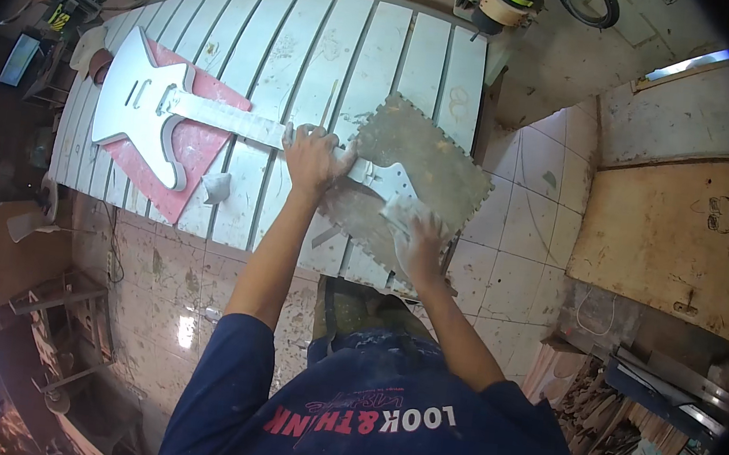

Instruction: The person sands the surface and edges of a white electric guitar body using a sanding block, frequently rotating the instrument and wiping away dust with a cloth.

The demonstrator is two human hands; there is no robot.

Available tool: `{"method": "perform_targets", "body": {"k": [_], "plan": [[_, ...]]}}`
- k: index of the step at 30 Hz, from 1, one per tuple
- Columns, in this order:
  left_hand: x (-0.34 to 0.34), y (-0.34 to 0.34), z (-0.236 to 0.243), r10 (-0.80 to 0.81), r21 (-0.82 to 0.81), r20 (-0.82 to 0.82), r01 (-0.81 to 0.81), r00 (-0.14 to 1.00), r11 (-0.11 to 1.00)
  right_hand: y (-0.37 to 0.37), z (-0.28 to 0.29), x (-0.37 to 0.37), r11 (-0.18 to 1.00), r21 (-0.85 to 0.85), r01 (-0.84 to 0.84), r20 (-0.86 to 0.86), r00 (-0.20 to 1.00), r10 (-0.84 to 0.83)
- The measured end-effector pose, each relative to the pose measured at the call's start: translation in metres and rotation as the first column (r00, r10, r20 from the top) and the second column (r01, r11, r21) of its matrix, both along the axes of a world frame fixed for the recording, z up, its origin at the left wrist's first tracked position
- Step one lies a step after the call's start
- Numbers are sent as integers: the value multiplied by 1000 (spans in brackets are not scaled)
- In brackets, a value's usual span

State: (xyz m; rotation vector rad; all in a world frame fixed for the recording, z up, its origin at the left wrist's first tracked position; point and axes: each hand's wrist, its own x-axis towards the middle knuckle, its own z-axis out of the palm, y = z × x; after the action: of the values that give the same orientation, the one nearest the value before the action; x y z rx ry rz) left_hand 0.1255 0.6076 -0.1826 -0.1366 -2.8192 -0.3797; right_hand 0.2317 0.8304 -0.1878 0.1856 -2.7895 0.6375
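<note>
My left hand (311, 158) presses flat, fingers spread, on the neck of the guitar (164, 104), a smooth pale-grey unfinished body with sharp pointed horns and a long straight neck. It lies across the slatted workbench (330, 46), whose whitish boards are scuffed and dusty. The body rests on a red mat (190, 151) with angular edges; the headstock end sits on a worn grey-brown foam mat (438, 160) with toothed, puzzle-like edges. My right hand (421, 238) is closed over a crumpled white cloth or sanding sheet (402, 212) (I cannot tell which), pressing it on the headstock. A small folded pale scrap (216, 185) lies by the red mat. A router (499, 0) sits beyond the bench's far corner.
</note>
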Motion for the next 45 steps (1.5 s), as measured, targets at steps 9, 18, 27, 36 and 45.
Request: {"method": "perform_targets", "body": {"k": [9,18,27,36,45], "plan": [[-1,-2,-4,-39,12,-53,40,998,999,24,-22,11,999,-43,2,5,1000,-1],[15,22,1,-276,2,90,277,957,961,130,-14,161,920,-356,165,211,973,-93],[134,135,-27,-681,-5,276,709,679,705,124,-19,182,632,-613,474,275,878,-392],[146,103,-27,-620,156,247,601,745,784,139,-24,192,534,-658,531,284,832,-476],[129,75,-21,-447,-21,166,457,879,889,132,-25,187,489,-667,561,338,814,-473]]}}
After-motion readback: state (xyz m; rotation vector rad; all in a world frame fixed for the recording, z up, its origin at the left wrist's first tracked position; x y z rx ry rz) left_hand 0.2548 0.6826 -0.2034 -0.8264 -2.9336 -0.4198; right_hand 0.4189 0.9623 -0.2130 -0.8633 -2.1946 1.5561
